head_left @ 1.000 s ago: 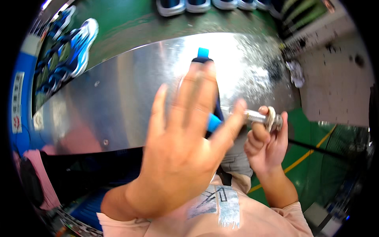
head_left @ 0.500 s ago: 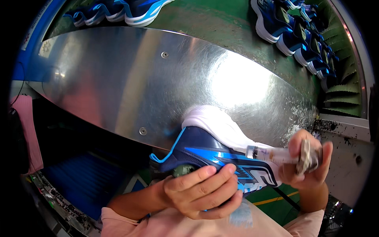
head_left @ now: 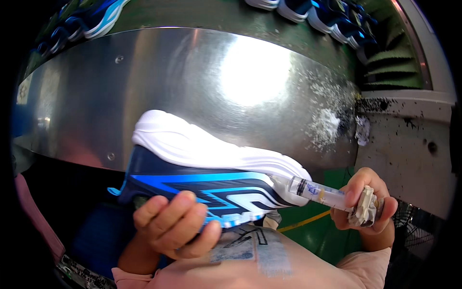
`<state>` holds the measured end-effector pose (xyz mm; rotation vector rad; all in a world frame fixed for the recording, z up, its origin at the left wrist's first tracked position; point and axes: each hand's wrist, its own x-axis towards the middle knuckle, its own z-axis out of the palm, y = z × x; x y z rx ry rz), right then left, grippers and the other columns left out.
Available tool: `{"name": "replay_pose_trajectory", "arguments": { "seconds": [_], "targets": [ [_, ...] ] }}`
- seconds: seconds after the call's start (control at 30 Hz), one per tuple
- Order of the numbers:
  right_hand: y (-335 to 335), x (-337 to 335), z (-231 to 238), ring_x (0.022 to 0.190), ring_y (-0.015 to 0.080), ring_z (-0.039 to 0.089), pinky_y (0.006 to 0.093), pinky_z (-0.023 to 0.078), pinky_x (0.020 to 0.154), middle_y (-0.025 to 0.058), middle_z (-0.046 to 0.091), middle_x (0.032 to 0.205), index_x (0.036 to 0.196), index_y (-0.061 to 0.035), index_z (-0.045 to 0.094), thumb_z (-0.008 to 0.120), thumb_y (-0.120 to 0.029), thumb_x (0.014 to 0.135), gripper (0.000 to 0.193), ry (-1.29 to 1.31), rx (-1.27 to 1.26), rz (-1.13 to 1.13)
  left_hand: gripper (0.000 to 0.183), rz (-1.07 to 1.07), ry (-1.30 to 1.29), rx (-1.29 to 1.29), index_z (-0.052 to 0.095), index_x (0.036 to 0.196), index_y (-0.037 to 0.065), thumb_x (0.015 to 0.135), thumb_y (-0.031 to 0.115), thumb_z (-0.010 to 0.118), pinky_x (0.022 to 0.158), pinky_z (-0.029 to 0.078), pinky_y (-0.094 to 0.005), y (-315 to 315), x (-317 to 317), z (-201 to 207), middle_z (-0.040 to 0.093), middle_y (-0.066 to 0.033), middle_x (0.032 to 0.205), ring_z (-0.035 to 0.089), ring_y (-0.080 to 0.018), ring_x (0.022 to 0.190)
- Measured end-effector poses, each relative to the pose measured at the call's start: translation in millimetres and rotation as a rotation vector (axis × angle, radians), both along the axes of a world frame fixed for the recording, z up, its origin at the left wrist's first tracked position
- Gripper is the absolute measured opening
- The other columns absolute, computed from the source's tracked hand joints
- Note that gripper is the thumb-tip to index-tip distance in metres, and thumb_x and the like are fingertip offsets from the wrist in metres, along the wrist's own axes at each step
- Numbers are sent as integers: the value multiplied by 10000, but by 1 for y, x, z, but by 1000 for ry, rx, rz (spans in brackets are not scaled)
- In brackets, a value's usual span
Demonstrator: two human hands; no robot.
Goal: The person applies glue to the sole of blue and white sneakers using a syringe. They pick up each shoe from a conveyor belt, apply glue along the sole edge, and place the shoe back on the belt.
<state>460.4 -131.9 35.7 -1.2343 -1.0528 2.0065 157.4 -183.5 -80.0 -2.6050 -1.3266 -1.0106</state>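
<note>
Fingers half-curled, the left hand (head_left: pixel 178 224) holds the shoe (head_left: pixel 192 182); the right hand's (head_left: pixel 366 183) fingers clasp a syringe (head_left: pixel 323 193) at four o'clock. Best keep its tip steady beside the sole (head_left: pixel 192 142).

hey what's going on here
A person's left hand holds a blue shoe, its white sole turned away from the body, at the near edge of a metal table. The right hand holds a clear syringe, its tip by the line between sole and upper near the toe; whether it touches is hard to tell. More shoes stand beyond the table.
</note>
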Motion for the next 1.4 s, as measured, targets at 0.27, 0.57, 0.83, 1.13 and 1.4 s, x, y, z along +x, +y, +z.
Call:
{"name": "replay_pose_trajectory", "arguments": {
  "seconds": [0.27,0.57,0.83,1.13,1.4],
  "targets": [
    [-53,43,-20,614,125,570,217,442,537,126,602,758,1096,63,464,531,-677,793,802,168,74,-200,238,89,40,3,507,1038,209,852,242,653,992,394,-437,5,14,8,586,-41,1077,607,-265,1064],
    [-78,60,-45,814,129,585,248,462,711,125,599,933,1170,70,432,541,-670,777,846,327,1,-310,509,-6,154,-65,492,1162,23,759,184,757,916,462,-511,34,33,44,578,-196,1157,590,-410,1039],
    [-78,49,-51,804,153,599,262,486,719,193,607,942,1218,76,379,679,-462,802,743,340,94,-334,482,26,170,-121,559,1101,33,711,219,772,901,460,-485,65,54,57,618,-164,1085,613,-368,996],
    [-64,27,-84,892,188,638,270,502,764,134,628,1051,1233,69,438,595,-509,861,705,240,380,-364,700,-102,147,-566,596,1097,-19,435,50,814,934,437,-354,132,71,85,636,-163,1053,617,-295,994],
    [-67,31,-87,805,139,641,248,514,697,112,653,963,1196,36,487,755,-428,767,686,237,474,-270,652,-157,45,-783,614,979,-27,383,84,853,762,491,-277,177,82,93,645,-114,850,638,-189,802]
  ]
}}
